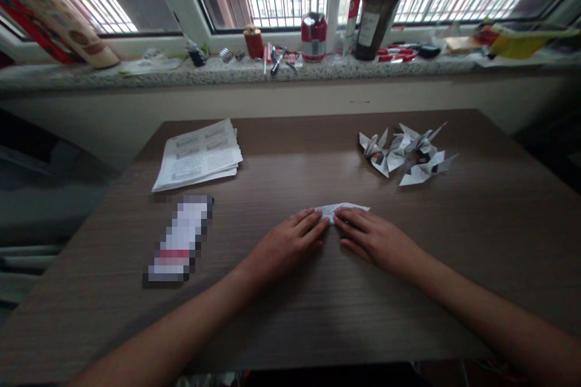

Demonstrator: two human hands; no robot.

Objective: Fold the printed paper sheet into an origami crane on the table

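A small folded piece of white paper (341, 210) lies on the brown wooden table (290, 308), mostly covered by my fingers. My left hand (290, 245) lies flat with its fingertips pressing the paper's left part. My right hand (372, 236) lies flat beside it, fingertips on the paper's right part. The fingers of both hands are stretched out and meet over the paper.
A stack of printed sheets (200, 154) lies at the far left of the table. A pile of folded paper figures (406, 154) sits at the far right. A blurred flat object (179, 240) lies left of my left hand. Bottles, a red can (313, 36) and tools line the windowsill.
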